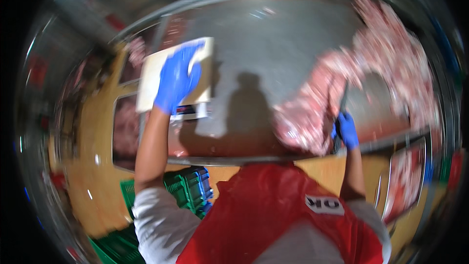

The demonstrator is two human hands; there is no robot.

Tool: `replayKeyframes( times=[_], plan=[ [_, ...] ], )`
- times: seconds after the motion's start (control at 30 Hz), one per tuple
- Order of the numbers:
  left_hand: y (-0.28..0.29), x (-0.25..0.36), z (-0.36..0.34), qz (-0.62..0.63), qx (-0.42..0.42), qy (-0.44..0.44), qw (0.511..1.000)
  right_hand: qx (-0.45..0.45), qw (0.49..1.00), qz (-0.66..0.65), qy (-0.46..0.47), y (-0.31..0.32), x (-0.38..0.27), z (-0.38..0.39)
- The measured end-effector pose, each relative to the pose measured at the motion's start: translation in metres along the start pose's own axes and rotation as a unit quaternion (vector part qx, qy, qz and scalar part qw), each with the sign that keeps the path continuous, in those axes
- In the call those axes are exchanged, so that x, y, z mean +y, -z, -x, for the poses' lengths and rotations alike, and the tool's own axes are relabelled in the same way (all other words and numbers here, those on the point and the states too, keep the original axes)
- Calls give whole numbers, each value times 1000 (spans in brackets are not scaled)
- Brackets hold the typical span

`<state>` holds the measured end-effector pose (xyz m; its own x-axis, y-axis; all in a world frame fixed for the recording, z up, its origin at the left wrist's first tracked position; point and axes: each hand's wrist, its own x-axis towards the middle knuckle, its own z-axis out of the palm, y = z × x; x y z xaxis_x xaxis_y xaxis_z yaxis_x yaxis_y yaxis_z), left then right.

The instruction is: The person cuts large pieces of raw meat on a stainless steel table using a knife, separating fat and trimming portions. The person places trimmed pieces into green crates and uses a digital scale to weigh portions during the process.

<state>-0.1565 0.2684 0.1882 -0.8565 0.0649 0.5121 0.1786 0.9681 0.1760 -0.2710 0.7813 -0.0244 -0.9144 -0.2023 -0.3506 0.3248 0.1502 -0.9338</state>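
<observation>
My left hand (177, 79), in a blue glove, lies flat on a cream-white board (202, 63) at the left of the metal table. Its fingers are stretched out and the thumb stands apart. Under the board's near edge a small dark and white item (195, 111) shows in part. My right hand (348, 131), also gloved in blue, is closed round a dark, narrow knife (344, 97), blurred by motion, that points away from me. Just left of it rests a large pink piece of meat (308, 112), close to the table's near edge.
A heap of pale meat pieces (391, 54) covers the right of the metal table (234, 34). Trays of meat stand at the left (128, 132) and the lower right (405, 176). Green crates (183, 190) sit below the near edge, by my left arm.
</observation>
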Motion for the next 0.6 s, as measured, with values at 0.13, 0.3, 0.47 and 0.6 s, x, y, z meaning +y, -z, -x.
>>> replayKeyframes(
  times=[0.13,0.3,0.47,0.6],
  plan=[
    [-120,80,96,188,-229,52,954,86,994,-59,-40,62,42,50],
    [-195,179,92,200,-313,-92,924,195,969,-135,-70,94,82,99],
    [-245,209,76,140,-240,-246,929,195,973,-112,-49,86,105,90],
    [-269,196,68,176,-292,-214,915,199,976,-80,-32,66,114,64]
  ],
)
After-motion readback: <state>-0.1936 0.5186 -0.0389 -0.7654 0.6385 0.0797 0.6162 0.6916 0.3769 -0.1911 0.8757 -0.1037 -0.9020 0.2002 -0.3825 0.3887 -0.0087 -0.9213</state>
